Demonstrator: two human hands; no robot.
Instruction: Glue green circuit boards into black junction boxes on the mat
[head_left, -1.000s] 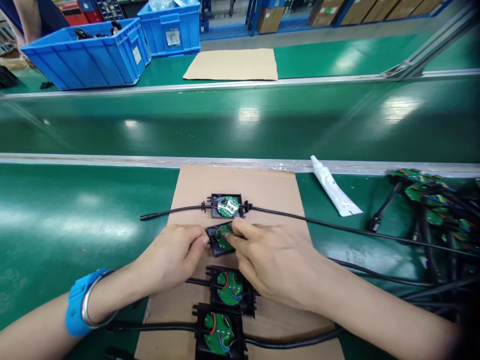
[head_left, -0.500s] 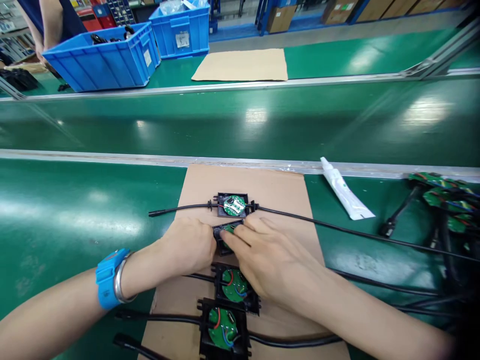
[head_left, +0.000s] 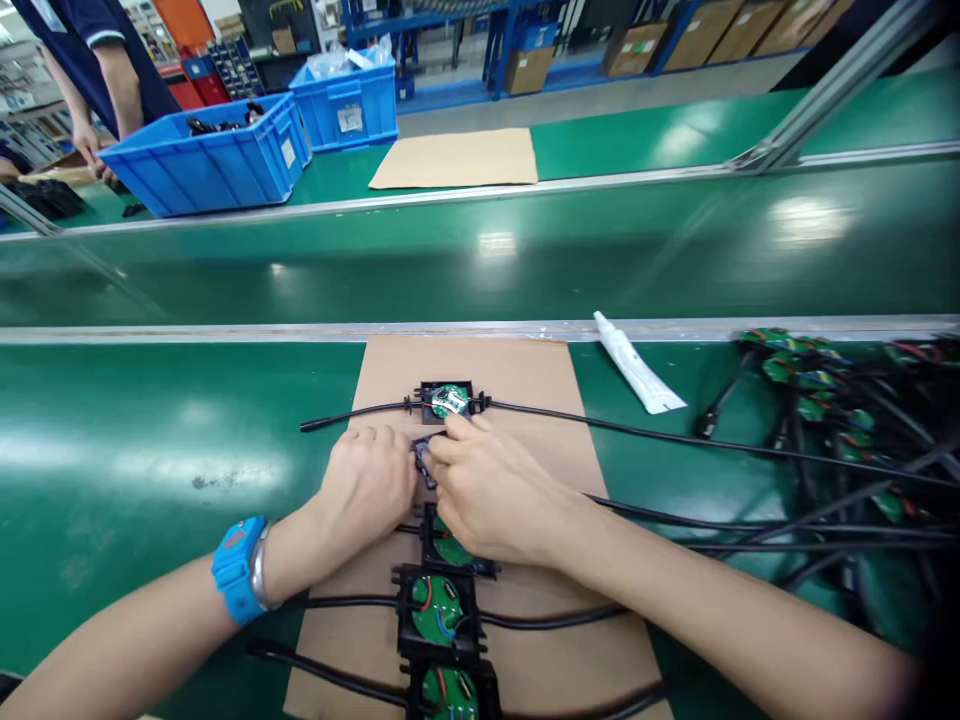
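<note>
My left hand [head_left: 375, 475], fingers curled, grips the left side of a small black plastic case [head_left: 424, 460]. At its right side my right hand [head_left: 487, 490] has its fingers drawn together; what they pinch is hidden. Part of the case's greyish inside shows between the hands. Just beyond lies another case with a round green circuit board [head_left: 450, 401] and a thin black cable [head_left: 555, 414] out of each side. Nearer me, a case with a green board [head_left: 438, 608] and red and blue wires sits in a row with similar ones, one partly under my right hand.
Cardboard [head_left: 525, 375] lies under the cases on the green bench. A white tube [head_left: 637, 368] is at the right, beside a heap of cables and circuit boards [head_left: 817, 375]. Blue bins [head_left: 206, 165] and a person [head_left: 112, 75] are across the conveyor.
My right hand's fingers have gone from reaching over the case to drawn together. The green board seen in that case no longer shows. The view has shifted, with more of the heap visible.
</note>
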